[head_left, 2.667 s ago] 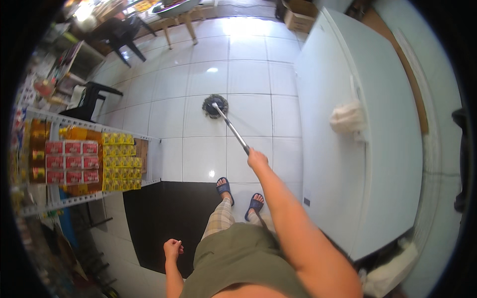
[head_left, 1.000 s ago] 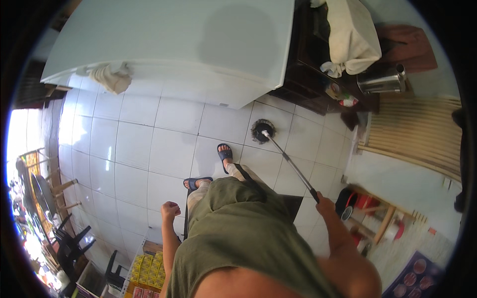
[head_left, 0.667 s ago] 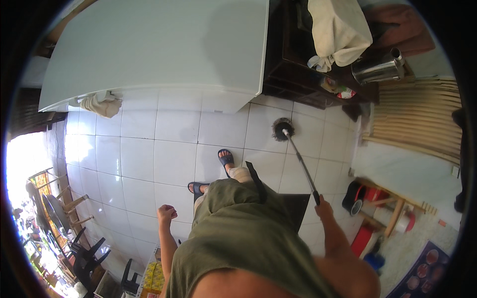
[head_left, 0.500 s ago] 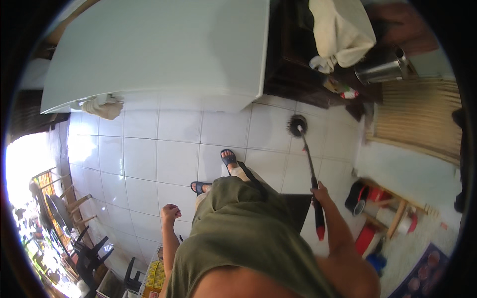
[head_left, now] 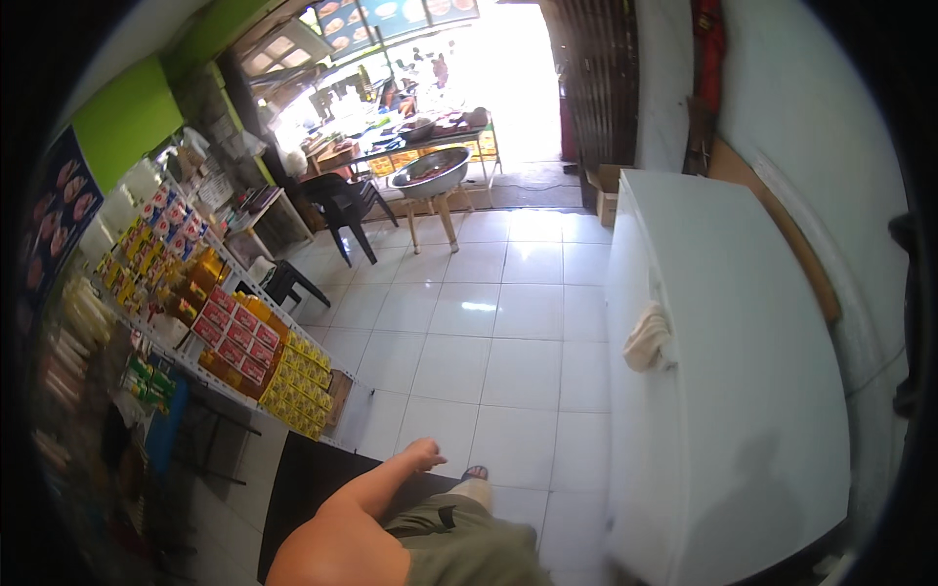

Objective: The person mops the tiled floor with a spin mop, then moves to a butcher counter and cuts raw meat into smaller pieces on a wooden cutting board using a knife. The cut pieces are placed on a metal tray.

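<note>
My left hand (head_left: 425,454) hangs in front of my body, over the white tiled floor (head_left: 442,425). Its fingers curl loosely, slightly apart, and hold nothing. A dark flat panel (head_left: 305,488) lies beneath and beside my left arm. One sandalled foot (head_left: 475,474) shows just past the hand. My right hand is outside the picture, and so is the long-handled round brush that it held.
On the right stands a long white chest freezer (head_left: 752,342), a cloth (head_left: 647,337) hanging from its front. Shelves of boxed goods (head_left: 303,391) line the left. Farther off are a black plastic chair (head_left: 342,210), a metal basin (head_left: 430,173) on a wooden stand, and a bright doorway (head_left: 528,98).
My view has swung left toward the doorway, so the freezer now lies on the right. The brush and my right hand have left the picture. My left hand remains without anything in it.
</note>
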Available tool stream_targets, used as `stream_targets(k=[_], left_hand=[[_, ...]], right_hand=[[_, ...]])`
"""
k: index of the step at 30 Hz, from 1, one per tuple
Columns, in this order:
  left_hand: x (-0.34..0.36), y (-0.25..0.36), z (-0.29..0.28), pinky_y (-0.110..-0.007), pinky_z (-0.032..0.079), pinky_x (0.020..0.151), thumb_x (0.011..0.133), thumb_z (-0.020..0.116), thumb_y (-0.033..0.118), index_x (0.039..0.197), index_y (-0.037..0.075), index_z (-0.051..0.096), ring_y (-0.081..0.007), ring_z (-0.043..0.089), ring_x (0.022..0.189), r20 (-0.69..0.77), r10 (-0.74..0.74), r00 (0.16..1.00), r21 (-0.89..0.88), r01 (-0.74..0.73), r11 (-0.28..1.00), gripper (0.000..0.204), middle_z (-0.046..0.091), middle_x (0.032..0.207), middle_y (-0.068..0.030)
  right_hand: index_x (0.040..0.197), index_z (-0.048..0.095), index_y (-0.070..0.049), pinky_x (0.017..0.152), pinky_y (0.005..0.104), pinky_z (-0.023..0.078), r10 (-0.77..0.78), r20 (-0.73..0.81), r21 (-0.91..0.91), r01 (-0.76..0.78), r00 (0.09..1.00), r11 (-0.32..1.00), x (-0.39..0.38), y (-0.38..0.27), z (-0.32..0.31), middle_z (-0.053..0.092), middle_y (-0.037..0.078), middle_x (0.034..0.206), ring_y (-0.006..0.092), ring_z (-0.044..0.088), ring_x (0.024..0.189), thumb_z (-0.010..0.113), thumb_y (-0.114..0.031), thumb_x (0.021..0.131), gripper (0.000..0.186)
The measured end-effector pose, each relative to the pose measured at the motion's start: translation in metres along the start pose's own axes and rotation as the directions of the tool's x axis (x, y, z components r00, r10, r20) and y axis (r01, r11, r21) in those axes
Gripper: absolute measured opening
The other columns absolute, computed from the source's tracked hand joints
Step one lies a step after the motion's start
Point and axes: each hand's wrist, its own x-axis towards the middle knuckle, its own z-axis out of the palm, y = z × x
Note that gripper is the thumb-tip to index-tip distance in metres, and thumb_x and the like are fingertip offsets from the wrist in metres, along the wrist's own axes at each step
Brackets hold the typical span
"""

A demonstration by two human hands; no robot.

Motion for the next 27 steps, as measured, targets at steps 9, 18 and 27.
stream_targets(k=[9,18,27], left_hand=[[-0.025,-0.155,0.043,-0.038,0.060,0.057,0.086,0.075,0.023,0.077,0.001,0.071,-0.0243,0.071,0.061,0.256,-0.443,0.859,-0.078,0.475,0.876,0.024,0.070,0.070,-0.0126],[0.091,-0.144,-0.031,-0.036,0.058,0.055,0.072,0.072,0.001,0.096,0.008,0.074,-0.0224,0.071,0.062,0.099,-0.228,0.968,-0.234,0.246,0.941,0.026,0.071,0.072,-0.0123],[0.161,-0.141,-0.168,-0.038,0.060,0.055,0.087,0.059,0.001,0.088,-0.006,0.065,-0.0255,0.071,0.061,0.032,-0.107,0.994,-0.381,0.111,0.918,0.009,0.069,0.072,-0.0170]], right_hand=[[0.130,0.053,-0.014,0.064,0.0355,0.050,-0.037,-0.021,-0.029,0.036,0.999,0.999,0.028,-0.033,0.061,0.058,0.005,0.094,0.0185,0.057,0.077,0.058,-0.021,0.097,0.034],[0.134,0.052,-0.014,0.075,0.0385,0.052,-0.075,-0.232,0.046,0.088,0.970,0.995,0.038,-0.049,0.062,0.062,0.008,0.108,0.0215,0.060,0.091,0.057,-0.017,0.096,0.038],[0.138,0.050,-0.011,0.085,0.0441,0.054,-0.274,-0.459,0.380,0.465,0.845,0.799,0.060,-0.055,-0.086,0.062,0.014,0.120,0.0269,0.061,0.097,0.060,-0.013,0.093,0.046]])
